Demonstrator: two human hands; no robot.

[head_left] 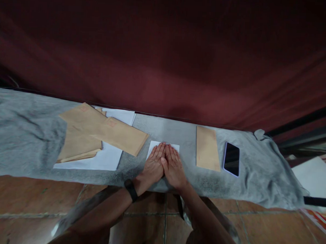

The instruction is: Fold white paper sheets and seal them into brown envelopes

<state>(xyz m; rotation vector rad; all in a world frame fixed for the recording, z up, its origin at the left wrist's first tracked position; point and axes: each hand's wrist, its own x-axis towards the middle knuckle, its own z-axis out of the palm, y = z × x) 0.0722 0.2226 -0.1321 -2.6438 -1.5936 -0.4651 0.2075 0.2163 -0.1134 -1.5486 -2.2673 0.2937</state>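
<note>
Both hands lie side by side on a small white sheet of paper [156, 143], which looks folded and rests on the grey cloth [176, 131]. My left hand [153, 165], with a black band at the wrist, is flat with fingers stretched forward over the paper. Flat beside it, my right hand [175, 169] also points its fingers away from me, its thumb touching the left hand. Most of the paper is hidden under the palms. To the left, a brown envelope [126, 134] reaches close to the paper; another brown envelope [208, 148] lies to the right.
A loose pile of brown envelopes [80, 136] overlaps large white sheets [109, 162] on the left. A phone [231, 159] with a purple edge lies at right. Behind the narrow cloth-covered surface hangs a dark red curtain [154, 82]; tiled floor [41, 195] shows in front.
</note>
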